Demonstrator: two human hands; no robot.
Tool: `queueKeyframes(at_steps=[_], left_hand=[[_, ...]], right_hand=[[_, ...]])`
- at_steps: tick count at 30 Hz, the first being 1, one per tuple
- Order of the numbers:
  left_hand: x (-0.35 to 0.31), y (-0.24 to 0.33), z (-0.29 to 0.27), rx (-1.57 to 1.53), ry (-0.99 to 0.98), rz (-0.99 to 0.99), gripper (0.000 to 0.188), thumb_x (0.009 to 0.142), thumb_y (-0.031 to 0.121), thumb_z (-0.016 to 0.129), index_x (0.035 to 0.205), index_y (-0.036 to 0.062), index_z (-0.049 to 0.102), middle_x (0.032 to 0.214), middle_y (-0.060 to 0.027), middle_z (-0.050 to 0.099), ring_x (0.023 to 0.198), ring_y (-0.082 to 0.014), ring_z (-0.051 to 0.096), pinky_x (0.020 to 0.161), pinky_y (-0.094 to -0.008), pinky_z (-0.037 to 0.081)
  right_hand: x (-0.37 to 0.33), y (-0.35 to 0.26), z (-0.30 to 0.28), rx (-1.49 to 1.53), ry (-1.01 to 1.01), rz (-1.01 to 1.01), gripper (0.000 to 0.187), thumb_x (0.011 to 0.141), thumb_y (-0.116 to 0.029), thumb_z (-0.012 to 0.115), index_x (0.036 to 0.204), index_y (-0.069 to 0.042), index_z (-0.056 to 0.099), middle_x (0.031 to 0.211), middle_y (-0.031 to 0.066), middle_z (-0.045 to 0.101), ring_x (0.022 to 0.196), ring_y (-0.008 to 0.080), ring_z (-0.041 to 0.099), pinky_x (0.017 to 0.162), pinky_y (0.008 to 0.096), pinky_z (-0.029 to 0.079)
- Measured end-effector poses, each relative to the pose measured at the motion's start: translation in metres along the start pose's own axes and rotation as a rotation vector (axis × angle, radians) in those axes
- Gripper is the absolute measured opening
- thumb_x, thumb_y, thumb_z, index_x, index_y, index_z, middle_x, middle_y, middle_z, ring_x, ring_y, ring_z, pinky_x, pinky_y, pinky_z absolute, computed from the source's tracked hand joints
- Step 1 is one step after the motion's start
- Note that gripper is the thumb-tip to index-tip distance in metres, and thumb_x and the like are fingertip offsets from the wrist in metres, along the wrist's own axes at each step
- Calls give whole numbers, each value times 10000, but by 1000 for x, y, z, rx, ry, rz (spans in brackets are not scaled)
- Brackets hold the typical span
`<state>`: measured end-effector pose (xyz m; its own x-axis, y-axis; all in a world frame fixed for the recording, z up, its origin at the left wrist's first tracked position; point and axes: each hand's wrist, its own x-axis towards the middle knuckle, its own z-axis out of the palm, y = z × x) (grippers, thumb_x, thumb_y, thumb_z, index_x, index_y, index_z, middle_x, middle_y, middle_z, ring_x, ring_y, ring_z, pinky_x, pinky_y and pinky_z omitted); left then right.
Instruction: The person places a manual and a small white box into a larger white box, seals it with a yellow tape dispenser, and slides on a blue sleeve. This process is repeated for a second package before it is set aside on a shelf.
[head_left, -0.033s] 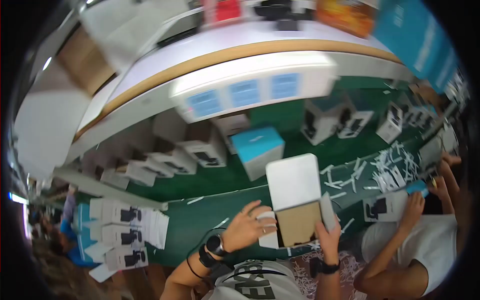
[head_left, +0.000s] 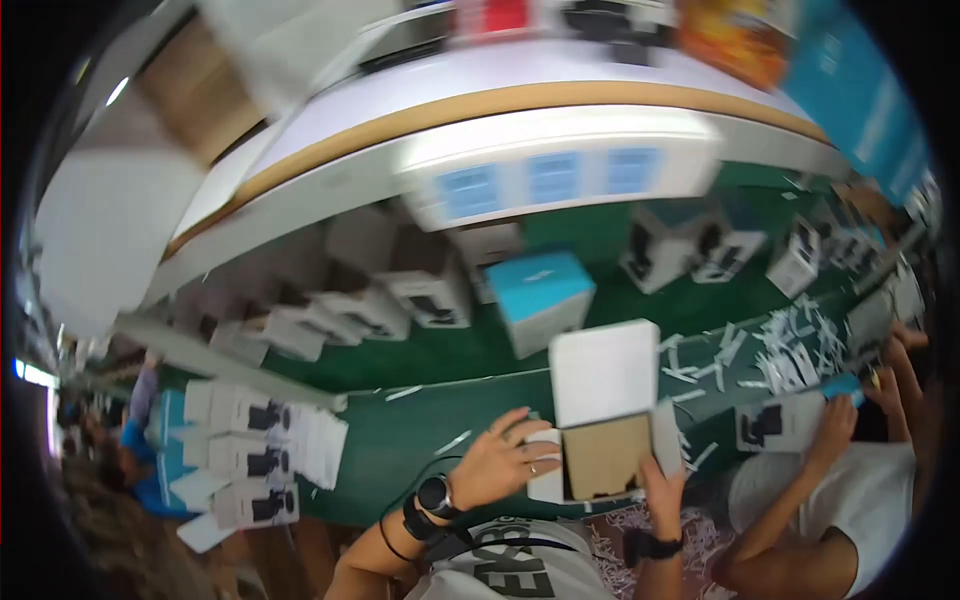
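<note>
In front of me is an open white carton (head_left: 604,372), its lid raised at the back and its side flaps spread. A plain brown cardboard insert (head_left: 607,457) fills the opening. My left hand (head_left: 503,458), wearing a ring and with a watch on the wrist, has its fingers stretched out onto the left flap (head_left: 545,480). At the right side my right hand (head_left: 662,492) grips the carton's wall by the right flap (head_left: 666,440), thumb on the inner side. The insert hides whatever lies under it.
White cartons with a blue stack (head_left: 172,440) stand at left, beside paper sheets (head_left: 318,450). A blue-topped box (head_left: 542,290) sits behind my carton, under a shelf (head_left: 560,97). Paper strips (head_left: 800,345) litter the right side, where a co-worker's hand (head_left: 835,420) touches another carton (head_left: 775,422).
The whole view has shifted slightly, so the shelf and boxes appear farther right. Both hands keep nearly the same place on the carton.
</note>
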<state>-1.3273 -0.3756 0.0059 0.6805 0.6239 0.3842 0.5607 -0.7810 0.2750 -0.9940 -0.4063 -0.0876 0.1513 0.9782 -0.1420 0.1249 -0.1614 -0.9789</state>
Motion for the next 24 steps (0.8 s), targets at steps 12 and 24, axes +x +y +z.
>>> queueKeyframes(at_steps=[12,24], left_hand=[[-434,-146,-20,633,259,-1445,461,943,210,688,1317,-54,636,1302,-262,667,1211,-447,619,1026,-505,504],[-500,-200,-42,369,-5,-1479,209,812,245,732,870,54,669,918,-205,712,852,-441,694,755,-529,580]], right_hand=[[-87,-7,189,-18,80,117,476,1069,-234,652,1405,92,566,1351,122,640,1219,208,589,1052,342,461],[-114,-21,292,-133,-41,-169,371,1053,-114,551,1389,45,555,1247,189,611,1108,286,610,983,379,485]])
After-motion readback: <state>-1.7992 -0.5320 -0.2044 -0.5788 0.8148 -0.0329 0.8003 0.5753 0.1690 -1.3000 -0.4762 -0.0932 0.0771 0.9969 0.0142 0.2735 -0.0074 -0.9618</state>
